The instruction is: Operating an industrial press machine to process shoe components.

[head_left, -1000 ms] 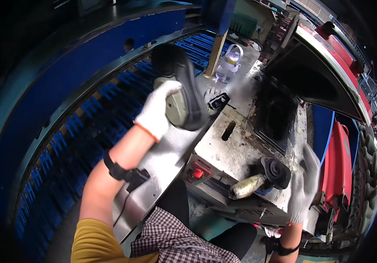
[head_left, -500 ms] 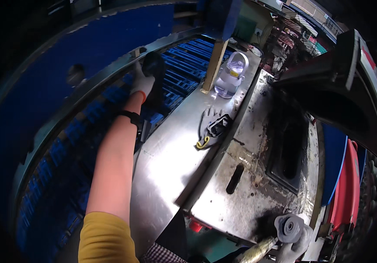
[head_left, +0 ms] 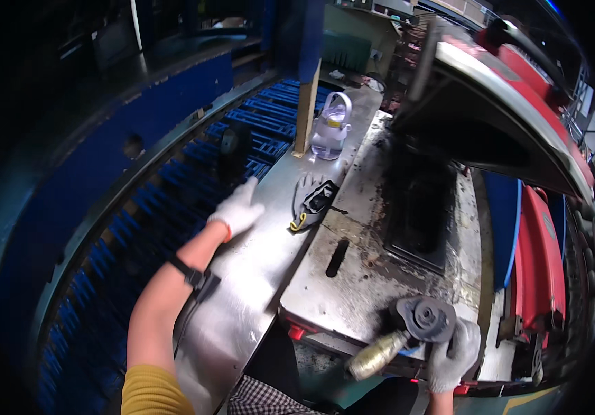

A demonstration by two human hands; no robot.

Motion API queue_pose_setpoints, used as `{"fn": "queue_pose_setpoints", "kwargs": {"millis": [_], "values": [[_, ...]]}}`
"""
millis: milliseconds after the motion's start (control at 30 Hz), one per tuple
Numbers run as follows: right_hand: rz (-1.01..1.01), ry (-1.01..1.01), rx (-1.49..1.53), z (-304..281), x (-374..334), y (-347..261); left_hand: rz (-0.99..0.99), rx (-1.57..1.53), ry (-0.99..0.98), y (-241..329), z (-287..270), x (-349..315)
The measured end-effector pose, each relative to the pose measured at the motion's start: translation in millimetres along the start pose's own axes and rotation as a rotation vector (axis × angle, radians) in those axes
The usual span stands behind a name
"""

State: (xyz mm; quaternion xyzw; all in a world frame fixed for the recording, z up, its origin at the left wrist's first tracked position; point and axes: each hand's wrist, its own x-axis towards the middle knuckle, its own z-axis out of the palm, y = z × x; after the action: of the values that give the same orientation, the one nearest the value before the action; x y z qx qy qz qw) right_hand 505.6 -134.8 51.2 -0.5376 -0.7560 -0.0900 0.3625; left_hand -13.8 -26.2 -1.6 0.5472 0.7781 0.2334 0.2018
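Observation:
My left hand, in a white glove with an orange cuff edge, hangs over the edge of the bare metal counter. Its fingers are stretched out and nothing shows in them. Beyond its fingertips a dark, rounded piece stands on the blue slatted rack. At the lower right my gloved right hand grips the side of a grey power tool with a round head. A worn, yellowish wrapped handle sticks out from the tool toward the lower left. The right fingers are partly hidden behind it.
A clear water bottle with a loop handle stands beside a wooden post. Near it lies a grey glove with a black-framed object on top. Right of the counter is a stained metal machine bed, under a raised dark hood.
My left hand has drawn back from the dark piece at the rack toward the counter, leaving the piece there. The right hand still holds the grey tool. The whole view has shifted.

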Motion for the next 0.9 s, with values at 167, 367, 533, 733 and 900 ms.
{"fn": "queue_pose_setpoints", "kwargs": {"millis": [167, 367, 533, 733, 900], "values": [[-0.039, 0.059, 0.053, -16, 6, -8, 0.396, -0.039, 0.064, 98, -8, -94], [-0.046, 0.034, 0.356, -31, 1, 8, 0.796, -0.058, 0.049, 219, -12, -167], [-0.165, 0.349, 0.127, -108, -13, 97, 1.036, -0.05, -0.186, 309, 8, -214], [0.364, 0.386, -0.501, -225, -59, 244, 1.235, 0.019, -0.306, 412, 61, -239], [0.609, 0.038, -0.433, -227, -65, 261, 1.476, 0.016, -0.177, 491, 131, -249]]}}
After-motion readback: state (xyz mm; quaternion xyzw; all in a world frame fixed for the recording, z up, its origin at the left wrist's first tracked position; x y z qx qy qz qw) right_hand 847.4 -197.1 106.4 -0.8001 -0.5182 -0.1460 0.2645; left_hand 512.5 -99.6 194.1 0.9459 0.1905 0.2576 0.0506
